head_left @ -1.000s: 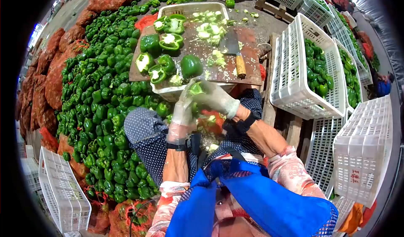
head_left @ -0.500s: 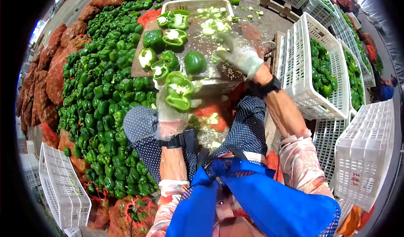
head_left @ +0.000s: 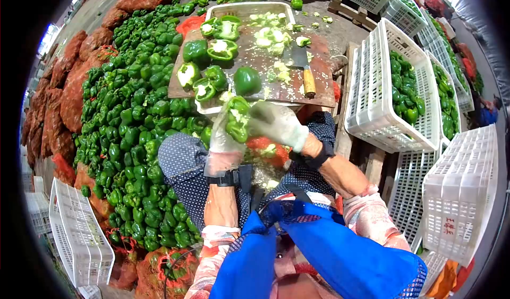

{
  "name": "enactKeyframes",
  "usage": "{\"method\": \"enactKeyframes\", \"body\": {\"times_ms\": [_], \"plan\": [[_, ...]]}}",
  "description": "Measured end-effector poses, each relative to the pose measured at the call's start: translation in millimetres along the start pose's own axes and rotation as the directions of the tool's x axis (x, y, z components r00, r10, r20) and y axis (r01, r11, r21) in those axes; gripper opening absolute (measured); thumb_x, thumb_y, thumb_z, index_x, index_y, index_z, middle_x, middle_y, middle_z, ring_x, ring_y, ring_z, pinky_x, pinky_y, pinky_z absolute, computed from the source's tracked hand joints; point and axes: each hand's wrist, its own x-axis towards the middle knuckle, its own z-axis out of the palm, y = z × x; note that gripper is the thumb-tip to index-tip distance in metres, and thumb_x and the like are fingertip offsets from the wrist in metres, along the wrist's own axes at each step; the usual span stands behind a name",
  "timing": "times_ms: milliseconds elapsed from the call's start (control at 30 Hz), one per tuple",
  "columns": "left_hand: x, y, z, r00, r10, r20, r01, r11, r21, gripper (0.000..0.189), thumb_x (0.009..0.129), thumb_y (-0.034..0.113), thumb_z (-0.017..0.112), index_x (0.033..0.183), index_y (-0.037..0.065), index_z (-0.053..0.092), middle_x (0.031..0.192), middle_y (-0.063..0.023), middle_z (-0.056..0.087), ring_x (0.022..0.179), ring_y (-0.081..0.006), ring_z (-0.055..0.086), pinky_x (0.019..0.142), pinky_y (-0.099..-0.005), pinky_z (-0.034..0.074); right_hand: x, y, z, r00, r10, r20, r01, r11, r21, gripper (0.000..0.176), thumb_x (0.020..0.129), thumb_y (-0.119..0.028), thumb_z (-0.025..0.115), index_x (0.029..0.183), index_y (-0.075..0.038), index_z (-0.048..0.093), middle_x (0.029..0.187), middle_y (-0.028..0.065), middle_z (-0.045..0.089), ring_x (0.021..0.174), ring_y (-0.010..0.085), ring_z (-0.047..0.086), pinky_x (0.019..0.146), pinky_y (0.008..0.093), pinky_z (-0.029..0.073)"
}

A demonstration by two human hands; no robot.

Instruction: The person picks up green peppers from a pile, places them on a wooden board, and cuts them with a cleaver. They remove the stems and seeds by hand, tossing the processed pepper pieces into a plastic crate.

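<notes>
My left hand [head_left: 224,137], in a pale glove, grips a cut green bell pepper [head_left: 237,119] with pale core and seeds showing, just in front of the cutting board [head_left: 313,94]. My gloved right hand [head_left: 279,124] is close against the pepper's right side; its fingers are smeared by motion. A knife [head_left: 304,68] with a wooden handle lies on the board's right half. Beside it are pale pepper cores [head_left: 273,39] and scattered seeds. On the left half sit cut pepper halves [head_left: 222,49] and a whole green pepper [head_left: 247,80].
A large heap of green peppers [head_left: 127,134] spreads along my left, with full mesh sacks [head_left: 79,97] behind it. White plastic crates [head_left: 372,81] of peppers stand at right; another crate [head_left: 79,235] is at lower left. A white tray [head_left: 249,6] supports the board.
My right hand has moved from the board's right side down and left to the pepper in my left hand. The knife now shows on the board. My left hand has shifted slightly right.
</notes>
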Motion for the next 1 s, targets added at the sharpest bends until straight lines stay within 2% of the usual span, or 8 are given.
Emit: {"method": "enactKeyframes", "body": {"times_ms": [133,367,500,567,667,767,900,1000], "plan": [[0.6,-10.5,5.8,0.999,0.003,0.052,-0.014,0.978,0.207,0.047,0.095,0.029,0.052,0.137,0.008,0.047,0.127,-0.0086,0.056,0.109,-0.019,0.058,0.093,-0.0308,0.049,12.9,16.2,26.0,0.993,-0.029,-0.117,-0.03,0.883,-0.468,0.034,0.088,-0.032,0.057,0.102,-0.001,0.056,0.091,0.0208,0.064,0.081,0.0351,0.065,0.073,0.0454,0.051],[3.5,-7.2,-19.0,0.986,-0.15,0.067,0.144,0.986,0.089,0.038,0.097,0.027,0.05,0.127,0.003,0.052,0.115,-0.0113,0.062,0.097,-0.0209,0.065,0.079,-0.032,0.056,-1.1,-19.2,-18.5,0.992,0.001,0.126,-0.023,0.985,0.172,0.029,0.088,-0.025,0.056,0.107,-0.004,0.061,0.087,0.0174,0.065,0.083,0.0325,0.064,0.072,0.041,0.051],[3.0,-12.7,1.7,0.889,0.355,0.289,-0.457,0.652,0.605,0.036,0.097,0.027,0.051,0.122,0.001,0.053,0.111,-0.0125,0.061,0.095,-0.0229,0.063,0.075,-0.034,0.059,5.0,31.2,-19.9,0.993,-0.118,0.003,0.115,0.963,-0.243,0.048,0.082,-0.022,0.061,0.127,-0.007,0.054,0.112,0.0194,0.061,0.097,0.0362,0.062,0.088,0.0432,0.05],[6.8,-15.0,-4.3,0.999,0.038,-0.017,-0.039,0.997,-0.062,0.046,0.095,0.034,0.055,0.126,0.001,0.05,0.116,-0.013,0.059,0.095,-0.0236,0.062,0.074,-0.0341,0.057,-18.7,-8.7,-23.4,0.978,-0.204,0.036,0.205,0.932,-0.298,0.057,0.077,-0.028,0.067,0.128,-0.006,0.052,0.116,0.0211,0.06,0.101,0.0377,0.061,0.089,0.0462,0.048],[5.7,-19.0,-28.9,0.969,-0.2,0.145,0.201,0.98,0.011,0.063,0.091,0.048,0.054,0.135,0.005,0.041,0.129,-0.0129,0.051,0.103,-0.0244,0.059,0.079,-0.0334,0.051,-11.1,33.6,29.0,0.85,-0.473,-0.232,0.301,0.798,-0.522,0.051,0.079,-0.03,0.066,0.121,-0.004,0.055,0.114,0.0178,0.061,0.107,0.0364,0.058,0.091,0.0452,0.046],[2.0,-12.9,-7.6,0.983,-0.175,0.062,0.175,0.985,0.005,0.074,0.09,0.058,0.048,0.142,0.008,0.035,0.137,-0.0149,0.045,0.12,-0.0281,0.049,0.093,-0.0453,0.045,-17.3,2.8,-14.8,0.988,0.074,-0.133,-0.052,0.985,0.166,0.05,0.083,-0.029,0.068,0.122,-0.001,0.055,0.116,0.0152,0.063,0.105,0.0315,0.061,0.095,0.04,0.046],[3.3,-16.7,0.9,0.981,-0.131,0.143,0.133,0.991,-0.006,0.077,0.089,0.063,0.043,0.146,0.012,0.033,0.145,-0.0099,0.04,0.129,-0.0305,0.04,0.106,-0.0556,0.03,-33.0,-17.4,-35.4,0.977,-0.124,-0.175,0.192,0.144,0.971,0.053,0.086,-0.022,0.07,0.132,-0.001,0.051,0.124,0.0067,0.061,0.109,0.0158,0.058,0.096,0.0305,0.045],[-7.5,-19.3,12.9,0.935,-0.212,0.283,0.173,0.972,0.156,0.075,0.09,0.059,0.046,0.147,0.013,0.032,0.141,-0.0125,0.042,0.128,-0.0322,0.042,0.106,-0.0573,0.031,-34.1,21.5,-36.1,0.983,0.12,0.14,-0.18,0.789,0.587,0.053,0.086,-0.021,0.07,0.132,-0.002,0.051,0.121,0.0086,0.063,0.106,0.0176,0.06,0.095,0.0314,0.046]]}}
